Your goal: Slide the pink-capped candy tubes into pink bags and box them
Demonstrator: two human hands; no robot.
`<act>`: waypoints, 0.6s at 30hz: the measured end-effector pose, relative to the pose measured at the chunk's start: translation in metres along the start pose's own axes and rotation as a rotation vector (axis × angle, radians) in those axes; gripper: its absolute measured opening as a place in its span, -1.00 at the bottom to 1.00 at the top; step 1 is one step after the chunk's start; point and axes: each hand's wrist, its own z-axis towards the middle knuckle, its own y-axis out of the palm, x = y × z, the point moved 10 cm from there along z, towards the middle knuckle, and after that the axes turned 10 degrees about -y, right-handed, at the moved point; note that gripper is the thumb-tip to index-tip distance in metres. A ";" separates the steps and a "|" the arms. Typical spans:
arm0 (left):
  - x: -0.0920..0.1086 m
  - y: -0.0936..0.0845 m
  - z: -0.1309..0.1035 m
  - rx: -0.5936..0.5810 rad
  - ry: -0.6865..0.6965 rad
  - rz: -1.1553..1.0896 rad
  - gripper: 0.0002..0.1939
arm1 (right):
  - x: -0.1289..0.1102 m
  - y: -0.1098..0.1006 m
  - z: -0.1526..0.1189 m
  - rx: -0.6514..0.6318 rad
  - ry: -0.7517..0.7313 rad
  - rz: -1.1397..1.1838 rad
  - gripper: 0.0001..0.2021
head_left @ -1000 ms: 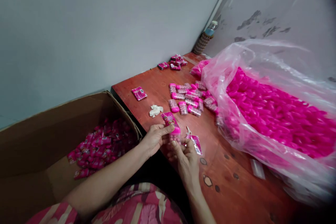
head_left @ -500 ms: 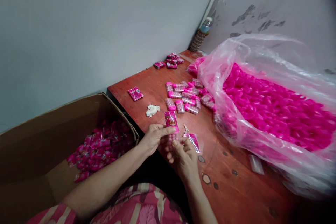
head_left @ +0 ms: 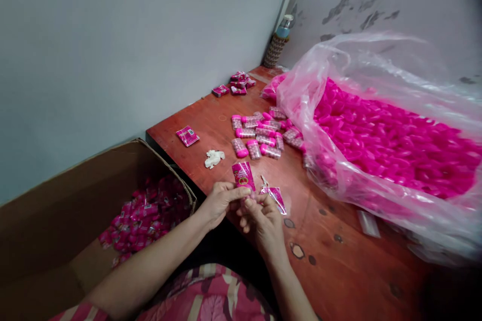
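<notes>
My left hand [head_left: 220,204] and my right hand [head_left: 263,223] meet at the table's front edge, both closed on one small candy bottle. A printed pink sleeve [head_left: 243,174] stands upright around or against it, and the thumbs cover most of the bottle's lower part. Just right of my right fingers lies a flat stack of pink sleeves [head_left: 276,199]. Beyond my hands, several clear candy bottles [head_left: 245,133] with pink caps and pale pink balls lie in a loose group. A crumpled white scrap [head_left: 214,158] rests left of them.
An open plastic bag [head_left: 312,135] full of pink caps [head_left: 384,140] spreads over the table's right side. A cardboard box [head_left: 165,158] at left holds many pink packs [head_left: 143,215]. More sleeve stacks [head_left: 239,83] and a covered flask [head_left: 277,42] stand toward the back; a clear tube [head_left: 369,224] lies at right.
Less of the bottle shows below the sleeve, which sits lower on it. Both hands keep their hold in nearly the same place. The camera view has shifted slightly.
</notes>
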 end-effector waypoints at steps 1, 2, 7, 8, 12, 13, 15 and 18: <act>0.000 0.000 0.000 0.005 0.006 0.002 -0.73 | -0.003 -0.003 0.000 0.019 -0.018 -0.046 -0.78; 0.000 0.000 -0.001 0.008 0.008 0.004 -0.73 | -0.007 -0.004 0.000 0.027 -0.032 -0.079 -0.78; 0.001 -0.014 -0.005 0.095 0.021 -0.075 -0.77 | -0.012 0.006 -0.006 -0.123 0.023 0.016 -0.76; 0.000 -0.016 -0.006 0.110 0.024 -0.089 -0.78 | -0.011 0.007 -0.007 -0.134 0.039 0.048 -0.75; -0.008 -0.005 -0.014 0.050 0.001 -0.060 -0.79 | -0.003 0.005 -0.005 -0.070 0.073 0.153 -0.81; -0.009 -0.002 -0.017 0.039 0.002 -0.060 -0.80 | -0.001 0.007 -0.004 -0.065 0.078 0.165 -0.80; -0.006 -0.008 -0.027 0.072 0.036 -0.092 -0.82 | 0.001 0.012 -0.002 -0.074 0.082 0.170 -0.78; 0.011 -0.043 -0.056 0.269 0.213 -0.193 -0.78 | -0.006 0.011 0.000 -0.083 0.060 0.126 -0.76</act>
